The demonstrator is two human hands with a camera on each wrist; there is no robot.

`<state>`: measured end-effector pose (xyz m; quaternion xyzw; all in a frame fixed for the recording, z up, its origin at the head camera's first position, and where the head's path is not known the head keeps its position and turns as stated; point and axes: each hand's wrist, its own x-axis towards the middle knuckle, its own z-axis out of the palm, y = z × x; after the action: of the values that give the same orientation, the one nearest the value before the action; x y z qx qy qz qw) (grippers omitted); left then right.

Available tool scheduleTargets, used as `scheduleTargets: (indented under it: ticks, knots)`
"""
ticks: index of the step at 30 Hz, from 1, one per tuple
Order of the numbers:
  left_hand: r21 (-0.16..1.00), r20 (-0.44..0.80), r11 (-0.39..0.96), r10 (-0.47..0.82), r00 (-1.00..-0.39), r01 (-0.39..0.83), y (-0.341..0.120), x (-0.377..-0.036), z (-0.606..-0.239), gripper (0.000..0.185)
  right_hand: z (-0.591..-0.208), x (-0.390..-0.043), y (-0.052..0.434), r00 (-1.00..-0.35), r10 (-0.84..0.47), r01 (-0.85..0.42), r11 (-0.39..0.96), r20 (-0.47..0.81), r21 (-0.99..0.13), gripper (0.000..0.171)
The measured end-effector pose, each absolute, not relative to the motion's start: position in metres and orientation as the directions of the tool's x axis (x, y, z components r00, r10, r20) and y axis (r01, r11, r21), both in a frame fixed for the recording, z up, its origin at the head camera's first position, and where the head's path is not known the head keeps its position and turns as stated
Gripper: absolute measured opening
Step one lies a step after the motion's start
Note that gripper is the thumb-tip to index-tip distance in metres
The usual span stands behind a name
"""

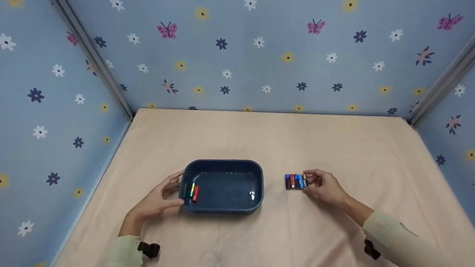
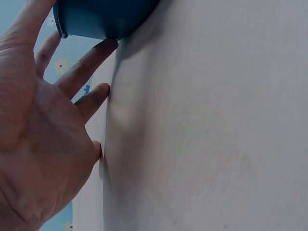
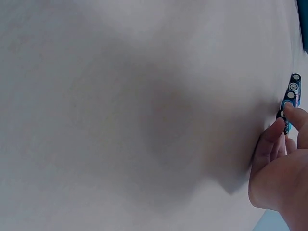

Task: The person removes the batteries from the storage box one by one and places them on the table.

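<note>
Batteries (image 1: pixel 294 181) are lying side by side in a short row on the tan cloth (image 1: pixel 269 139), just to the right of a dark blue tray (image 1: pixel 223 189). Five seem to be showing, and lining them up this way is probably making it easy to take one from the end without disturbing its neighbours.

Their long axes are running near to far from the person, while the row itself is running left to right. Flat round ends are showing in the right wrist view; which pole is facing which way, I cannot tell for sure.

The right hand (image 1: pixel 326 188) is pinching the end battery (image 1: pixel 305 179), the rightmost, forefinger at its far end and thumb at its near end. That grip is presumably following the battery's length because the next one is blocking its left side. How firmly the fingers are pressing, I cannot tell.

The left hand (image 1: pixel 156 200) is spreading its fingers and thumb against the tray's left end, likely steadying it rather than lifting.

Inside, a green battery (image 1: pixel 192 191) and a red battery (image 1: pixel 195 194) are lying near the left wall, also pointing roughly near to far, across the tray's longer side-to-side axis.
</note>
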<state>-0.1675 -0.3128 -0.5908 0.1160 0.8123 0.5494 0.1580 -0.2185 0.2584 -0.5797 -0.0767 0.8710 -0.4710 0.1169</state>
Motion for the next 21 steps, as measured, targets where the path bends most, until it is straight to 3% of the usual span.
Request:
scheduleTargets:
  ticks: [14,21]
  knots:
    - [0.924,-0.150,0.382,0.346,-0.926,-0.007,-0.311,-0.167,-0.589,0.095,-0.578,-0.217,0.259,-0.961,-0.250,-0.022,0.504,-0.121,-0.863,0.061]
    - [0.919,-0.151,0.395,0.341,-0.928,-0.004,-0.310,-0.167,-0.589,0.095,-0.562,-0.222,0.261,-0.959,-0.255,-0.039,0.553,-0.125,-0.832,0.059]
